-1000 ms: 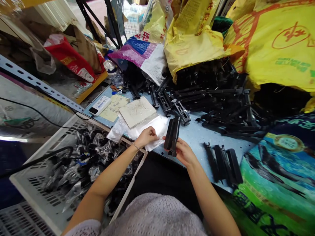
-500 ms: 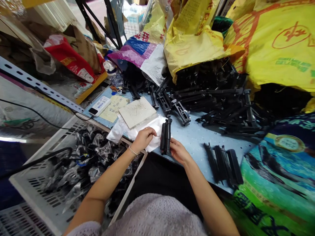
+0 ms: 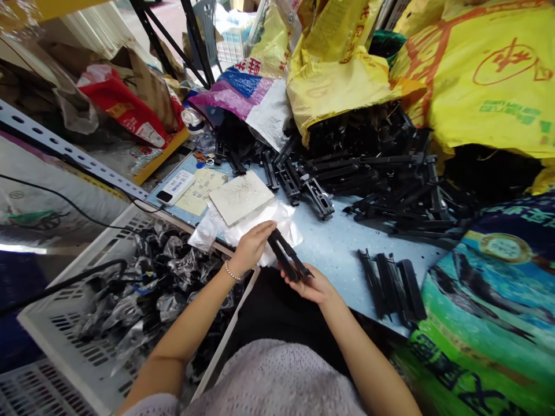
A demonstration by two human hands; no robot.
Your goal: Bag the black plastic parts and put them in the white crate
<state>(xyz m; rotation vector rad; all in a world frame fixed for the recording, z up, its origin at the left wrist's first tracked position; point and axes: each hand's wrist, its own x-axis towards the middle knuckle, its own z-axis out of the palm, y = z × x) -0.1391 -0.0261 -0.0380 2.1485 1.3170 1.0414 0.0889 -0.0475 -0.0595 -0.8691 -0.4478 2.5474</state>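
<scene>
1. The black plastic bracket (image 3: 287, 257) lies tilted across the right hand (image 3: 309, 286), just beside the left hand, at the near edge of the blue-grey surface (image 3: 347, 248). The right fingers (image 3: 299, 285) curl beneath it, holding it.
2. The left hand (image 3: 254, 248) lies on a clear plastic bag (image 3: 277, 222), fingers extended and close together (whether they pinch the film, I cannot tell).
3. At 11 o'clock from the hands, a pale square board (image 3: 240, 197) sits just beyond the bag.
4. Much looks done: a white plastic crate (image 3: 39, 312) at 8 o'clock is well filled with bagged black parts (image 3: 130, 300).
5. Much also looks undone: a large heap of loose black brackets (image 3: 385, 190) spreads from 12 to 2 o'clock, with more under yellow woven sacks (image 3: 489, 75). A smaller stack of black brackets (image 3: 385, 286) rests at 3 o'clock.
6. The heap's far end runs into shadow, and the crate's contents blur behind plastic, so no count is possible.
</scene>
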